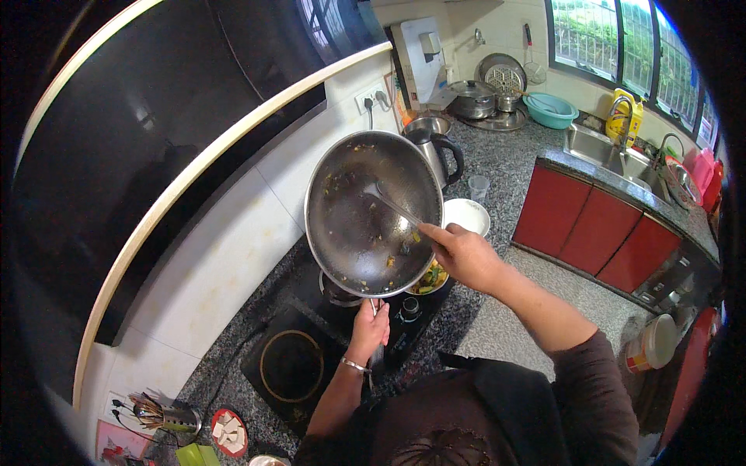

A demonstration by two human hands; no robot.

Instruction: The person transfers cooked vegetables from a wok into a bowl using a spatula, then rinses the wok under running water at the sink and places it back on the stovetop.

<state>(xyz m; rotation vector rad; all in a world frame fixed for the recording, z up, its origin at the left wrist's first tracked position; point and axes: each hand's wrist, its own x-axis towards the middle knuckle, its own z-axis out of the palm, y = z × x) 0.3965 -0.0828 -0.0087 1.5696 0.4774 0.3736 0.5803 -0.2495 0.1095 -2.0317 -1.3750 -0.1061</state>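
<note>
My left hand (370, 331) is closed around the handle of a dark wok (355, 227), which it holds tilted up above the cooktop. Bits of food cling to the wok's inner surface. In my right hand (466, 256) is the handle of a metal spatula (399, 208), its head against the inside of the wok. Partly hidden behind the wok's lower right rim, a dish of cooked vegetables (431, 278) stands at the cooktop's edge. A white bowl (468, 216) sits just beyond my right hand.
An electric kettle (434, 154) and a clear plastic cup (478, 186) stand behind the wok. Near me are a flat induction hob (291, 367), a red plate of white pieces (229, 432) and a chopstick holder (182, 419). The range hood (175, 116) overhangs at left; a sink (588, 144) lies far right.
</note>
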